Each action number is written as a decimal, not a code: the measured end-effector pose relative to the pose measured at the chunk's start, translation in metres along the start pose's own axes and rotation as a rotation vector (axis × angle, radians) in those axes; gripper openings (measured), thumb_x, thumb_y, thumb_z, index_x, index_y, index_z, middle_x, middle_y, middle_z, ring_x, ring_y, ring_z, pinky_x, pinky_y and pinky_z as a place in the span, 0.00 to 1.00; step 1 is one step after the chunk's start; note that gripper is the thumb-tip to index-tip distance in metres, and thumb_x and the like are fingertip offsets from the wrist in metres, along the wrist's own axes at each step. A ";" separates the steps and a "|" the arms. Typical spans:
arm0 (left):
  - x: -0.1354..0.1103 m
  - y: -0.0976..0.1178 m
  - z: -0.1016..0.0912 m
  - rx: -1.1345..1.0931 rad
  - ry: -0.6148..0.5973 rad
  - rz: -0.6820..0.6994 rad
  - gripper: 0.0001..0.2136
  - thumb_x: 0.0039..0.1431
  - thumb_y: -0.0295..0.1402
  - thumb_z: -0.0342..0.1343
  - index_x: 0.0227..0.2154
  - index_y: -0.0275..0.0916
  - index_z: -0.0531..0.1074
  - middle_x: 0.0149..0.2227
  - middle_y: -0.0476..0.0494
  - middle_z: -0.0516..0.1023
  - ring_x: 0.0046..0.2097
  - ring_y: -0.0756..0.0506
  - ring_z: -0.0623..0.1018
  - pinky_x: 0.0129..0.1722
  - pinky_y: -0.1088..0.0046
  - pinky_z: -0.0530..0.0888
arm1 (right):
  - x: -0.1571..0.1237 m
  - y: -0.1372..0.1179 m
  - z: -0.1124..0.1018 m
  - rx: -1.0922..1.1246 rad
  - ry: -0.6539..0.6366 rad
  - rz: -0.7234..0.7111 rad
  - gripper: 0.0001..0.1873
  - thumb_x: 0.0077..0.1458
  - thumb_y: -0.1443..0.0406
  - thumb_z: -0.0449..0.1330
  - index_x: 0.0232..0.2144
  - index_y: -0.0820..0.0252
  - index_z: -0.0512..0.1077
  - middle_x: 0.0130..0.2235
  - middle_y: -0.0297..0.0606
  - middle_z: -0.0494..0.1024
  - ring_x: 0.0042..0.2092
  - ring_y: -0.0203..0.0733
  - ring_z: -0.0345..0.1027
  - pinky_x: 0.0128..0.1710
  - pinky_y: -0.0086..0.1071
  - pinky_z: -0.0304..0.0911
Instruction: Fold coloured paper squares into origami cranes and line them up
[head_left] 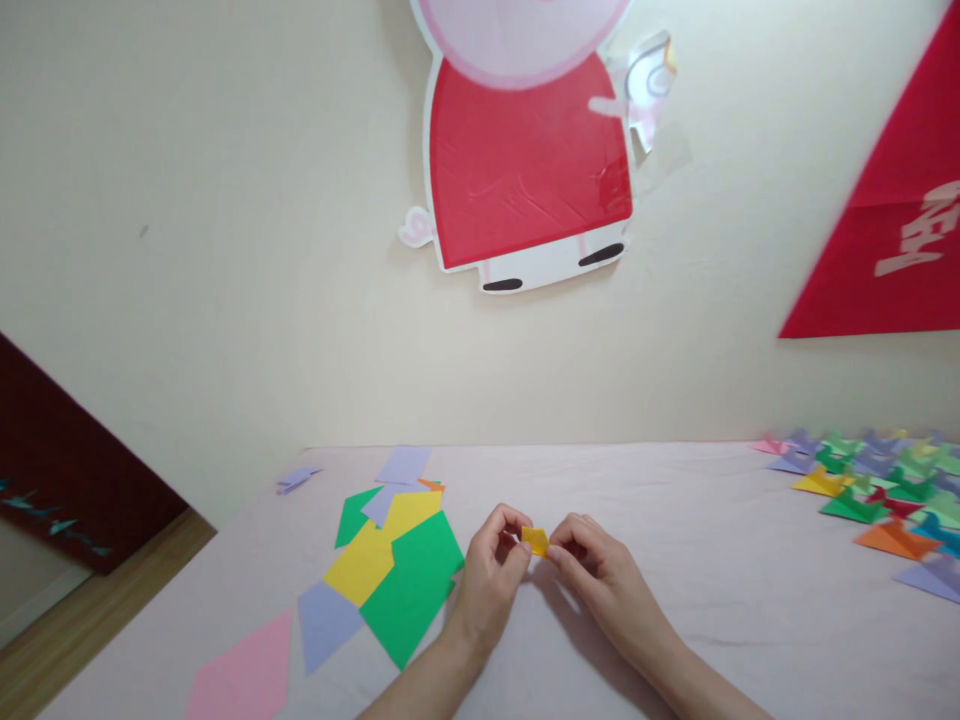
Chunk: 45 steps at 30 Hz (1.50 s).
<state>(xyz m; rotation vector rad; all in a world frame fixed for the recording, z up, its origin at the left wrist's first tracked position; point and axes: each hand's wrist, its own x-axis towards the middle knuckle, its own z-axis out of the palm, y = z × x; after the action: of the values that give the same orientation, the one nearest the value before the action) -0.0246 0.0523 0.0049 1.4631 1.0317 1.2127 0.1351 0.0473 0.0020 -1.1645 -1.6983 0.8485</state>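
Observation:
A small folded piece of yellow paper (535, 541) is held up between my two hands, just above the pale tablecloth. My left hand (491, 575) pinches its left edge between thumb and fingers. On the other side, my right hand (600, 570) grips the right edge the same way. Beside my left hand lie flat paper sheets: a green sheet (416, 580), a yellow sheet (361, 565), a lilac sheet (326, 625) and a pink sheet (244, 670), some overlapping.
Rows of folded paper figures (892, 485) in many colours stand at the table's right. A lilac folded piece (298, 480) lies at the back left. Behind the table (712, 620) rises a wall with a red-dressed cartoon cutout (529, 165) and a red banner (885, 220).

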 end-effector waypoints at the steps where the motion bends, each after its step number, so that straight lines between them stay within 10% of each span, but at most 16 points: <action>1: -0.001 0.000 0.000 0.002 -0.004 -0.002 0.03 0.53 0.30 0.50 0.32 0.39 0.65 0.30 0.50 0.66 0.33 0.49 0.66 0.33 0.74 0.64 | 0.000 0.000 0.000 0.009 0.007 0.004 0.13 0.59 0.59 0.53 0.25 0.57 0.67 0.28 0.33 0.69 0.32 0.40 0.62 0.32 0.31 0.56; 16: -0.004 0.006 0.007 0.385 0.017 0.136 0.03 0.60 0.28 0.52 0.32 0.41 0.68 0.35 0.48 0.72 0.40 0.45 0.72 0.39 0.71 0.67 | 0.001 0.007 0.002 0.008 0.172 -0.146 0.10 0.57 0.63 0.57 0.43 0.53 0.68 0.43 0.39 0.71 0.44 0.44 0.64 0.45 0.35 0.61; 24: -0.010 0.007 0.010 0.573 -0.008 0.292 0.06 0.59 0.23 0.52 0.33 0.42 0.67 0.40 0.49 0.75 0.44 0.44 0.72 0.45 0.67 0.66 | 0.000 -0.001 -0.002 -0.080 0.113 -0.228 0.03 0.58 0.65 0.56 0.31 0.55 0.67 0.40 0.38 0.69 0.47 0.46 0.62 0.47 0.38 0.58; 45: -0.006 0.010 0.007 0.540 0.062 0.166 0.04 0.60 0.29 0.54 0.29 0.41 0.69 0.33 0.49 0.74 0.39 0.44 0.72 0.41 0.68 0.65 | 0.001 0.001 -0.004 -0.148 0.094 -0.087 0.05 0.55 0.65 0.54 0.27 0.56 0.67 0.36 0.38 0.73 0.42 0.46 0.65 0.43 0.38 0.60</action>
<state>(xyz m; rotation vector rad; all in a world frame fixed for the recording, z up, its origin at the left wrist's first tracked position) -0.0185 0.0431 0.0134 1.9661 1.3737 1.1497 0.1391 0.0492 0.0027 -1.2002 -1.7448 0.6135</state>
